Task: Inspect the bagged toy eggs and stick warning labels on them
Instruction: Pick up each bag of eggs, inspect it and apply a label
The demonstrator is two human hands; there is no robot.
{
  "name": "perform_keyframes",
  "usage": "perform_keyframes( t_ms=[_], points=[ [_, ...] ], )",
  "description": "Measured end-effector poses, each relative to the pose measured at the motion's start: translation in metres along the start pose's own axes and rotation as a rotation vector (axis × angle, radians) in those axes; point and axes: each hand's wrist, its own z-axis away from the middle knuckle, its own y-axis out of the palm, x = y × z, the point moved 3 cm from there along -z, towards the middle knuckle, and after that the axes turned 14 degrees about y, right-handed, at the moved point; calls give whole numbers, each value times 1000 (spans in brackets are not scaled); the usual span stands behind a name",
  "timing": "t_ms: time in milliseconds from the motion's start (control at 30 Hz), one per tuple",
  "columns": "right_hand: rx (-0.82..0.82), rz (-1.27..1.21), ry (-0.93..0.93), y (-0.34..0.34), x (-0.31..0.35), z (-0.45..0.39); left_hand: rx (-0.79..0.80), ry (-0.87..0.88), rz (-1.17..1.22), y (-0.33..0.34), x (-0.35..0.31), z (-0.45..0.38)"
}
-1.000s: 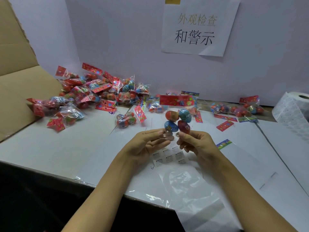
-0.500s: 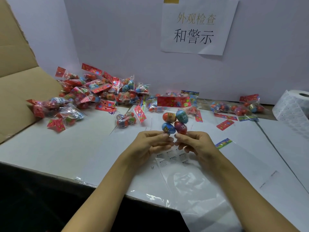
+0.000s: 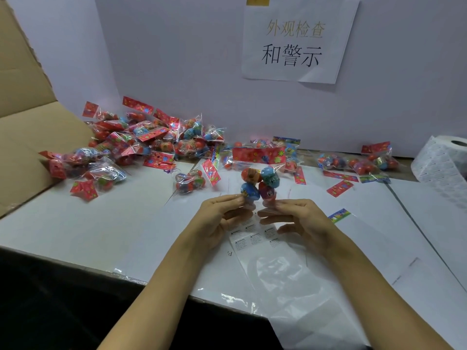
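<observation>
The person is holding one bag of toy eggs [image 3: 257, 184] upright above the table [image 3: 75, 223], near the centre of the view. The left hand [image 3: 222, 215] is pinching the lower left corner of the bag between thumb and curled fingers; the right hand [image 3: 295, 218] is pinching the lower right corner in the same manner, while its lower fingers are hanging loose. Four eggs are showing inside, under a red header card [image 3: 257, 155] at 12 o'clock of the bag.

The sheet of warning labels [image 3: 252, 236] is lying flat on the table directly under the hands, at 6 o'clock from the bag. No label is sitting on the bag as far as I can see, so I am judging that the inspection is going on and the sticking is not yet done.

Risks from here: the bag is being held only by thin film at two corners with the weight above the grip, so it may be tipping over or slipping out. The film is crinkled and shiny, so a label may be wrinkling or sticking crooked. A big pile of bags [image 3: 141, 147] is lying at 10 o'clock and a smaller group [image 3: 358, 164] at 2 o'clock; I cannot tell which is finished, so a checked bag may be landing among unchecked ones. The label roll [image 3: 442, 162] is standing at 3 o'clock.
</observation>
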Motion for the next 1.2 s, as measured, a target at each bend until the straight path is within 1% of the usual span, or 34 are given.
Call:
perform_keyframes(
  t_ms=[133, 267, 300, 367, 433, 467, 500, 533, 567, 600, 633, 667, 700, 733, 767, 833, 900, 967, 1000, 1033, 1067, 1167, 1200],
  points=[
    [-88, 25, -22, 2, 1, -1, -79, 35, 70, 0, 0, -2],
    [-207, -31, -28, 5, 0, -5, -151, 104, 78, -4, -1, -3],
    [-253, -31, -46, 6, -1, -6, -157, 115, 69, -5, -1, -3],
    [-401, 48, -112, 7, -5, -8, -170, 136, 43, -6, 0, -2],
    [-544, 118, -185, 6, -8, -6, -200, 208, -42, -8, 2, -2],
    [-552, 103, -209, 7, -9, -5, -213, 281, -139, -8, 1, -1],
    [-510, 68, -220, 8, -9, -4, -213, 376, -260, -7, 0, -1],
    [-427, 36, -214, 13, -9, -3, -189, 490, -387, -4, -2, 1],
    [-334, 21, -204, 19, -9, -3, -130, 602, -506, 0, -3, 3],
    [-259, 24, -206, 25, -9, -2, -34, 692, -604, 6, -3, 6],
    [-221, 29, -221, 28, -9, -2, 85, 748, -670, 12, -1, 9],
    [-218, 17, -242, 29, -8, -3, 196, 781, -715, 16, 1, 11],
    [-233, -16, -262, 28, -7, -4, 267, 802, -737, 19, 2, 13],
    [-249, -53, -276, 25, -6, -4, 286, 811, -735, 21, 2, 14],
    [-261, -80, -284, 21, -5, -4, 255, 800, -716, 22, 1, 15],
    [-273, -136, -266, 15, -4, -3, 99, 714, -690, 16, 0, 11],
    [-221, -220, -225, 14, -4, -4, 12, 504, -598, 11, 1, 6],
    [-121, -269, -198, 15, -4, -5, -14, 276, -289, 10, 4, 2],
    [-88, -265, -193, 16, -4, -6, -18, 229, -161, 9, 4, 1],
    [-84, -244, -188, 16, -4, -6, -15, 224, -108, 6, 2, 0],
    [-113, -206, -188, 16, -5, -6, -6, 233, -84, 4, 1, -1],
    [-331, 4, -251, 8, -6, -6, -11, 264, -58, 2, -3, 1],
    [-360, 18, -284, 5, -5, -5, -20, 266, -47, 2, -4, 1]
  ],
)
